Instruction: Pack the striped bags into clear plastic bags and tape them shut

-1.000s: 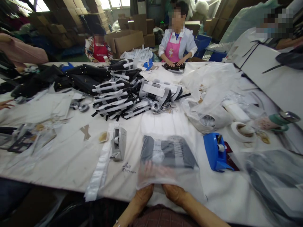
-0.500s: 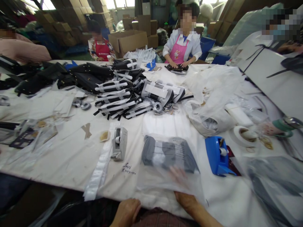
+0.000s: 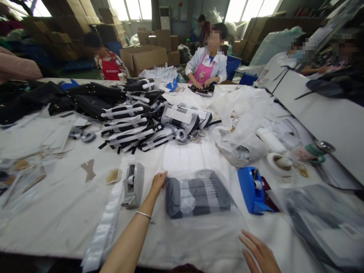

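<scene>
As the bag [image 3: 200,214] lies between, left hand [image 3: 159,181] at far corner, grip unclear, right hand [image 3: 259,251] spread

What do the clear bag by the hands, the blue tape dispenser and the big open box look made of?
Clear bag: thin plastic film, hazy finish; the dark item shows through.
Blue tape dispenser: probably moulded plastic, smooth; even colour suggests it, painted metal possible.
Big open box: likely cardboard, matte; flat tan-brown panels, straight edges.
</scene>
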`<state>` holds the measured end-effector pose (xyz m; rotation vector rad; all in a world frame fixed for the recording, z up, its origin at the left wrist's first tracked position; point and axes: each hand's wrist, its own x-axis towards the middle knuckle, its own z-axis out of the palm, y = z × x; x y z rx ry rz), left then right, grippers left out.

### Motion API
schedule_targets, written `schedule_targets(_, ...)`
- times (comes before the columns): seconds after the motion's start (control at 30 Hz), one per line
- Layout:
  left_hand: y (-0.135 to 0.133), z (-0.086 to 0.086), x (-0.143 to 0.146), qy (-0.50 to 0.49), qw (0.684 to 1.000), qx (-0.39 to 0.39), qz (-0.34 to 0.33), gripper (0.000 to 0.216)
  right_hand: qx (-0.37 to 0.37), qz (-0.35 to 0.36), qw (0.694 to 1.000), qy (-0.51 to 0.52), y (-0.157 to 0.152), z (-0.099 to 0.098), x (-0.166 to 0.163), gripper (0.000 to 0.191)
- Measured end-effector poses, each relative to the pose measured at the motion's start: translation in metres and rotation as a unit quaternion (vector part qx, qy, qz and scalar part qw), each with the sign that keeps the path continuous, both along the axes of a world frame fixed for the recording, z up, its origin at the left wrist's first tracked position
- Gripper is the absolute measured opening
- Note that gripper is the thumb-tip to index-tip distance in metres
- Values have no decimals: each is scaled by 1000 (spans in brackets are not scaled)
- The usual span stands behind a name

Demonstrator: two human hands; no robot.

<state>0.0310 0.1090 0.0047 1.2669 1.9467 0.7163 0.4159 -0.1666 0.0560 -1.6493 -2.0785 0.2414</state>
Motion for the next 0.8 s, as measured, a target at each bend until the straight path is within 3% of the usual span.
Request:
schedule_targets(0.1,5,-6,7,-26,1000,1,17,34,43,8,999,4,102,42,-52,40)
schedule_targets(0.17,4,-6,13,-39,998,20,33,35,40,45,998,-5,164,56,-93,37)
schedule_targets(0.23,2,-6,18,-53,996,42,51,34,16,89,996,-24,210,54,-125,43)
schedule_targets(0.3,2,-8,20,-63,994,54,78,33,-35,133,989,-52,236,36,-134,46)
schedule_targets(0.37,3,-12,20,-66,990,55,111,34,-120,109,983,-88,245,7,-114,44)
schedule_targets(0.47,11,-20,17,-57,986,52,150,34,-214,-86,963,-137,235,-32,-45,50)
schedule_targets(0.57,22,-19,16,-32,985,58,159,30,-199,-155,954,-160,217,-43,10,52)
schedule_targets(0.63,25,-10,17,-4,986,77,146,30,-122,-175,965,-154,205,-34,11,52)
schedule_targets(0.7,19,5,22,24,986,108,124,31,-30,-130,983,-124,192,-20,-15,52)
schedule_targets(0.73,10,13,26,40,986,128,97,33,1,-75,991,-107,185,-14,-33,52)
schedule_targets(0.8,-18,26,34,90,978,185,-32,43,23,67,993,-90,165,-7,-68,55)
